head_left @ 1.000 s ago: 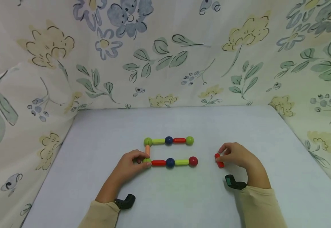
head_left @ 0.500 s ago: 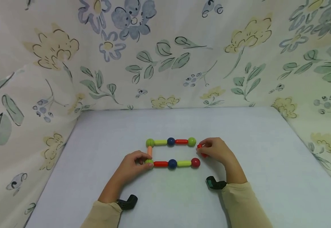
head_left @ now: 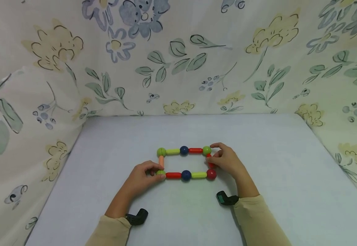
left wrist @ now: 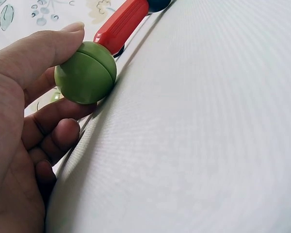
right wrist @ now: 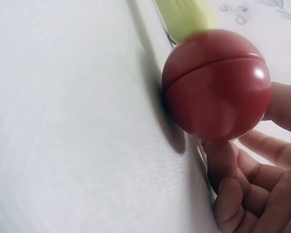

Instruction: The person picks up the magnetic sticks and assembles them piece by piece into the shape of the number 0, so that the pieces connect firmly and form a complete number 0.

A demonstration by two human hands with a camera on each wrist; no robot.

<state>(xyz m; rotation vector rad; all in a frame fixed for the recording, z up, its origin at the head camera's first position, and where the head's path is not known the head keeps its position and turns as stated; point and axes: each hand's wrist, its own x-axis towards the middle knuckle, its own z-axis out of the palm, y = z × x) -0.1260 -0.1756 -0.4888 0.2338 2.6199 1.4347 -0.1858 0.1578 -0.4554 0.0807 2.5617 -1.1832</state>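
My left hand (head_left: 139,178) pinches a green ball (left wrist: 86,74) at the near left corner of a ball-and-stick frame lying on the table. From that ball a red stick (head_left: 173,175) leads to a blue ball (head_left: 186,175), then a yellow-green stick (head_left: 199,175) and a red ball (right wrist: 216,87). On the right side, my right hand (head_left: 228,163) holds another red stick (head_left: 210,162) between the red ball and the far right green ball (head_left: 207,150). Whether both its ends touch the balls cannot be told; fingers partly cover it.
The far row has a green ball (head_left: 161,152), a yellow-green stick (head_left: 173,151), a blue ball (head_left: 184,150) and a red stick (head_left: 195,150). An orange stick (head_left: 161,161) forms the left side. A flowered cloth (head_left: 172,85) hangs behind the white table (head_left: 178,212).
My right hand has carried the loose red stick leftward from the open table to the right side of the frame, between its two end balls. The left hand keeps its hold on the green ball.
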